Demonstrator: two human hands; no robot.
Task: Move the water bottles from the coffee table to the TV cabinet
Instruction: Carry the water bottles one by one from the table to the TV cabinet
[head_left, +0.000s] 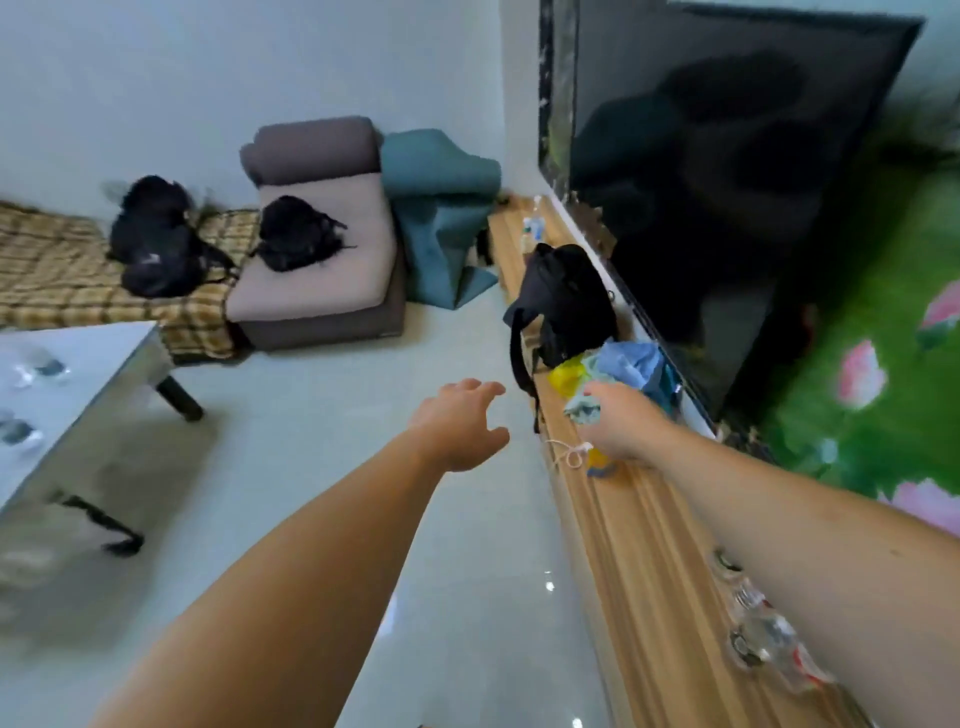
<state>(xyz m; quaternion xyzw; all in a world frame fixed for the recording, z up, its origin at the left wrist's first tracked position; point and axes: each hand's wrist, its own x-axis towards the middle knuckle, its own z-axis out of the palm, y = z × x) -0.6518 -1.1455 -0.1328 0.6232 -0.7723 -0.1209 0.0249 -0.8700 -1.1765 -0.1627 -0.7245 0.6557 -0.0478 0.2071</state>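
Holding a water bottle (584, 410), right hand (621, 423) (closed grip)

TV cabinet (631, 525): bottles (763, 634), backpack (566, 301) | coffee table (78, 395): bottles (31, 369)

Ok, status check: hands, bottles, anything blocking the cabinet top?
Left hand open, empty, over floor. Right hand closed on a bottle top at the TV cabinet. Bottles already lying there. Black backpack and cloth pile crowd the ledge.
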